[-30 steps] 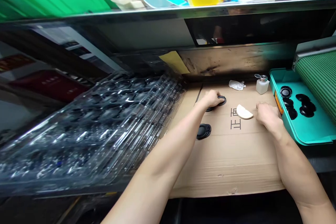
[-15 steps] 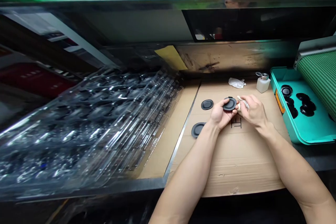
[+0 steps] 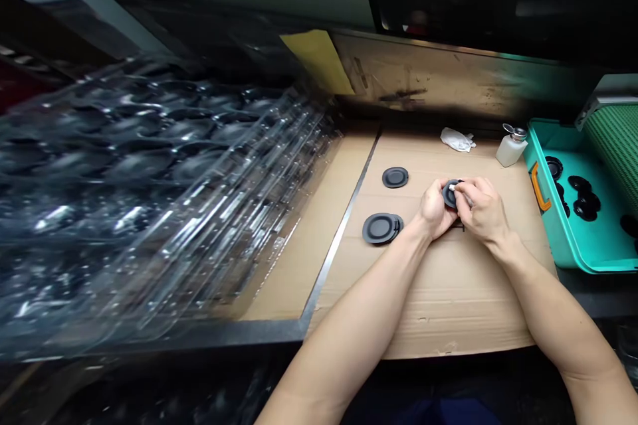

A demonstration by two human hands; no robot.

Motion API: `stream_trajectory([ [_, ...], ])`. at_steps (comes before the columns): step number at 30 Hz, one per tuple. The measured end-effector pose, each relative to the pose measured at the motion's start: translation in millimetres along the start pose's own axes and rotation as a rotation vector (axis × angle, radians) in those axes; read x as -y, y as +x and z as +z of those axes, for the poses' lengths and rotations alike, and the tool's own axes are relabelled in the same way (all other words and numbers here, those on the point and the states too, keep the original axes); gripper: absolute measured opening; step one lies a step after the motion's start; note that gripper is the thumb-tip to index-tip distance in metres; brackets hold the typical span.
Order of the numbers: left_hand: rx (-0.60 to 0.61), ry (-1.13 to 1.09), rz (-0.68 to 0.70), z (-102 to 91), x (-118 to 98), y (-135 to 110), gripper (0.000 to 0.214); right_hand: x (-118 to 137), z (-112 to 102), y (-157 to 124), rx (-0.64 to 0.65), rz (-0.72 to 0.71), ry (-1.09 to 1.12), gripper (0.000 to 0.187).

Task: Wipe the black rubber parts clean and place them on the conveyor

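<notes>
My left hand (image 3: 434, 212) is closed around the edge of a dark oval cap (image 3: 447, 196), held a little above the cardboard. In my right hand (image 3: 484, 211) is a small piece of white wipe (image 3: 452, 188), pinched between the fingers, its tip touching the face of that cap. My right fingers cover part of the cap. Left of my hands, one similar oval cap (image 3: 395, 177) lies flat. Nearer me, another cap (image 3: 381, 228) rests overlapping at least one more.
A turquoise bin (image 3: 573, 255) with several black round parts stands at right, beside a green conveyor belt (image 3: 613, 139). A white pump bottle (image 3: 511, 147) and crumpled tissue (image 3: 457, 140) sit at the back. Stacked clear plastic trays (image 3: 199, 212) fill the left.
My right hand has brought the wipe onto the cap's face. My left hand has shifted right and turned the cap. The view has tilted downward.
</notes>
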State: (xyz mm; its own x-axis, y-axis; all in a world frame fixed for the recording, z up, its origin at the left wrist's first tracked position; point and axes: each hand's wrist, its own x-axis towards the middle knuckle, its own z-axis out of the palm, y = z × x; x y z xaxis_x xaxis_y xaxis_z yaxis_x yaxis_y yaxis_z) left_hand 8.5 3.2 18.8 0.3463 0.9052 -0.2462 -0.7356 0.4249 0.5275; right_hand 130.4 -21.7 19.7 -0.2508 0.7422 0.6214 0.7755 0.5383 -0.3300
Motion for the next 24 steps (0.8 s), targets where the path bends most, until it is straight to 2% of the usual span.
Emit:
stream_trajectory([
  [4, -0.107, 0.003, 0.052, 2.4, 12.6, 0.5, 0.038, 1.7, 6.5, 3.7, 0.02, 0.06, -0.16, 0.021],
  [11, -0.18, 0.014, 0.086, 3.1, 10.9, 0.6, 0.032, 4.8, 7.2, 6.2, 0.093, 0.021, -0.226, 0.023],
  [17, -0.182, 0.021, 0.107, 4.4, 14.8, 1.0, 0.029, 0.5, 7.9, 7.0, 0.11, 0.026, -0.232, 0.023],
  [21, -0.198, 0.033, 0.053, 4.2, 13.8, 1.0, 0.027, 0.0, 9.9, 5.4, 0.106, 0.061, -0.24, 0.022],
  [24, -0.2, 0.024, 0.085, 4.2, 13.3, 0.4, 0.026, -0.4, 10.8, 4.9, 0.124, 0.059, -0.225, 0.021],
])
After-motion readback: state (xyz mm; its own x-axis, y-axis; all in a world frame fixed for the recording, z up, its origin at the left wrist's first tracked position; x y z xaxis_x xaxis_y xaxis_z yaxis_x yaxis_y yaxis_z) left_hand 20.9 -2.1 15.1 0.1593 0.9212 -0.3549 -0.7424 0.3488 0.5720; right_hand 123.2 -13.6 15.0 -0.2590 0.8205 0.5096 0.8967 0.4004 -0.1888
